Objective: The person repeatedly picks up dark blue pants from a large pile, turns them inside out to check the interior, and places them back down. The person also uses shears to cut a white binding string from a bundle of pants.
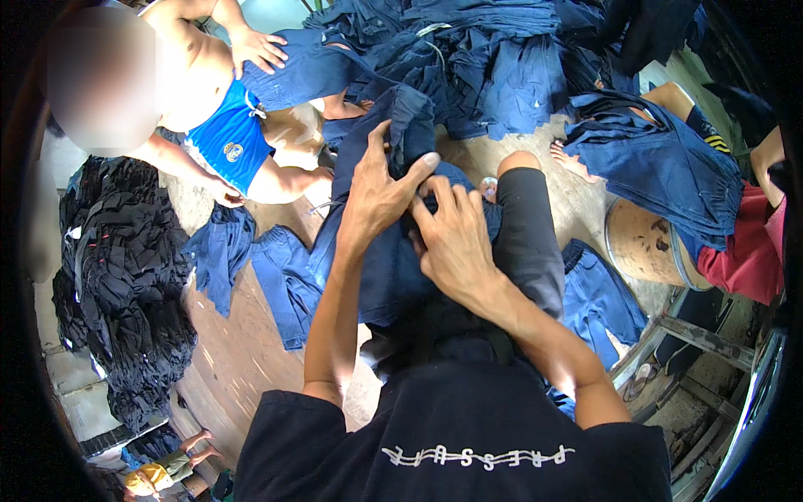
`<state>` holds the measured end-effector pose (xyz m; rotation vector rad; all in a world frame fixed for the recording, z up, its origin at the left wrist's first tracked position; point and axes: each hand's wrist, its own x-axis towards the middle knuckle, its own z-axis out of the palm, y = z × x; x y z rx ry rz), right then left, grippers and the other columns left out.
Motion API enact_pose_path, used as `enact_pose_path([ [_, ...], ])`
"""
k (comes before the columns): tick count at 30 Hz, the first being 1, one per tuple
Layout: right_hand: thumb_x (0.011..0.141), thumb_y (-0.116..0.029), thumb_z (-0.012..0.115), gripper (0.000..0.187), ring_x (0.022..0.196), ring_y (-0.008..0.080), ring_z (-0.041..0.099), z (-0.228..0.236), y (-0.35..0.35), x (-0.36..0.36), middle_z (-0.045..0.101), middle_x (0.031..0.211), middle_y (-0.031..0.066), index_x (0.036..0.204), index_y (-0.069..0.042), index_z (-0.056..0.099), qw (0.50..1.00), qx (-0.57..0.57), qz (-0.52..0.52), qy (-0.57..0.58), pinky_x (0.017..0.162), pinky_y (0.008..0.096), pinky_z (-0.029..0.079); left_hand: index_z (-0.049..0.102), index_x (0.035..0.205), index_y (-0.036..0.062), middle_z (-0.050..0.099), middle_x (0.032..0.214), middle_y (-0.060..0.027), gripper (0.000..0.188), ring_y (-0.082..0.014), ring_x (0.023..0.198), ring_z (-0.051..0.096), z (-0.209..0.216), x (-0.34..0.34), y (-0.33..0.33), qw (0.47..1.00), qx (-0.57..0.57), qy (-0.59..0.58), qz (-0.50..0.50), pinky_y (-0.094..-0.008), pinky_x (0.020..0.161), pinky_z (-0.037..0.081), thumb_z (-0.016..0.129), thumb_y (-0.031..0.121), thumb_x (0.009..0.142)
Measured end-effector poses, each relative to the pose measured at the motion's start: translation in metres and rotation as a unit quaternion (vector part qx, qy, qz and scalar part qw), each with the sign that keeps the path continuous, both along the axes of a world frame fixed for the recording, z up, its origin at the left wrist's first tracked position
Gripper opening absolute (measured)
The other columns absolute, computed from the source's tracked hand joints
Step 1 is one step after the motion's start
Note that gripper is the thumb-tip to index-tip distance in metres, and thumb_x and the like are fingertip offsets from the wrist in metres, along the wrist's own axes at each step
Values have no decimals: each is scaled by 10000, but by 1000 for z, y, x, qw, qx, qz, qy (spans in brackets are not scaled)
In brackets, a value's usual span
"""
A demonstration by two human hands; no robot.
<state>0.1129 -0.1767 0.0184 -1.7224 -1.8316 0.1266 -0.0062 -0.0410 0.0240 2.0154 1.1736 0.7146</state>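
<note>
Across my lap lie navy blue trousers [385, 280] with a gathered elastic waistband [413, 121]. My left hand [378, 188] is closed on the cloth just below the waistband, thumb laid along it and forefinger pointing up. Close beside it, my right hand [456, 234] curls its bent fingers into a dark fold of the same trousers. The two hands nearly meet at the left thumb tip. What lies under the right fingertips is hidden.
A large heap of navy garments [523, 79] fills the far side. Black garments [125, 276] are piled at left. Blue shorts [284, 280] lie on the wooden floor [230, 360]. A person in blue shorts [222, 125] sits far left; another, at right, has navy trousers [661, 163] across the legs.
</note>
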Motion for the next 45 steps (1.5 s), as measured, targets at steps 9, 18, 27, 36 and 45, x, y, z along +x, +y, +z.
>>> enact_pose_path([
  [9, 911, -24, 847, 526, 1017, 156, 689, 28, -19, 73, 631, 1314, 120, 1396, -60, 647, 851, -66, -29, 521, 835, 271, 566, 748, 1285, -32, 717, 1028, 40, 322, -24, 898, 579, 35, 5, -43, 952, -172, -249, -35, -214, 772, 468, 752, 199, 1060],
  [18, 927, 158, 711, 370, 878, 37, 584, 49, -73, 118, 663, 1087, 23, 1255, 2, 640, 854, 121, -111, 494, 792, 226, 472, 792, 1023, 28, 725, 918, 57, 293, -2, 771, 605, 71, 4, -42, 879, -367, -296, -73, -205, 681, 461, 702, 297, 1100],
  [27, 924, 136, 731, 316, 789, 27, 599, 66, -91, 109, 679, 1111, 45, 1205, 5, 670, 863, 110, -72, 487, 676, 198, 454, 801, 1068, -1, 773, 900, -3, 340, -42, 696, 670, 74, 1, -36, 857, -401, -304, -108, -215, 622, 494, 705, 325, 1084],
  [36, 1031, -211, 665, 682, 1172, 178, 600, 74, -108, 110, 651, 1339, 103, 1633, 26, 450, 781, -157, 40, 603, 1010, 333, 498, 781, 1016, 4, 697, 962, 63, 289, -30, 896, 565, 71, 70, -64, 944, -219, -159, -188, -252, 808, 460, 724, 281, 1074],
  [45, 809, -123, 795, 685, 1631, 424, 326, 97, -153, 158, 430, 1745, 106, 1442, -374, 732, 984, 77, -19, -159, 1289, 617, 270, 760, 1200, 13, 757, 1042, -7, 289, -86, 884, 683, 58, 133, -84, 790, -451, -226, -348, -259, 794, 528, 666, 261, 1087],
])
